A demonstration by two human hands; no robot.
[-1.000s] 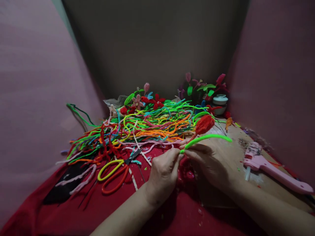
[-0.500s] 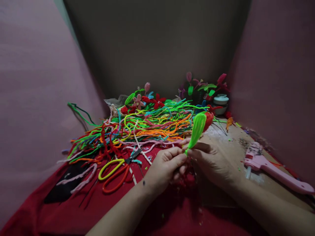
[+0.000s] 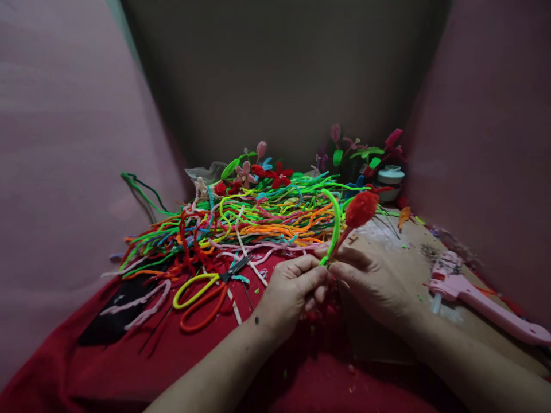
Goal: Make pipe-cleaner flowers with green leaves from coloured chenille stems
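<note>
Both hands meet at the base of a red pipe-cleaner flower [image 3: 361,210], whose bud points up and to the right. A bright green pipe-cleaner leaf [image 3: 335,222] rises beside its stem, seen edge-on and curving left at the tip. My left hand [image 3: 290,292] is closed, thumb and forefinger pinching the joined stem and leaf base. From the other side, my right hand [image 3: 372,284] pinches the same spot with fingers closed. The fingertips hide the lower stem. Scissors [image 3: 221,281] with yellow and orange handles lie left of my left hand.
A heap of coloured pipe cleaners [image 3: 275,221] spreads behind the hands on a red cloth [image 3: 206,367]. A pink glue gun [image 3: 482,304] lies on a brown board [image 3: 402,252] at right. Finished flowers [image 3: 279,175] and a lidded jar [image 3: 390,175] stand at the back.
The flower and leaf have turned in my fingers. The leaf's broad face has swung to edge-on, and the red bud, formerly half hidden behind it, shows fully.
</note>
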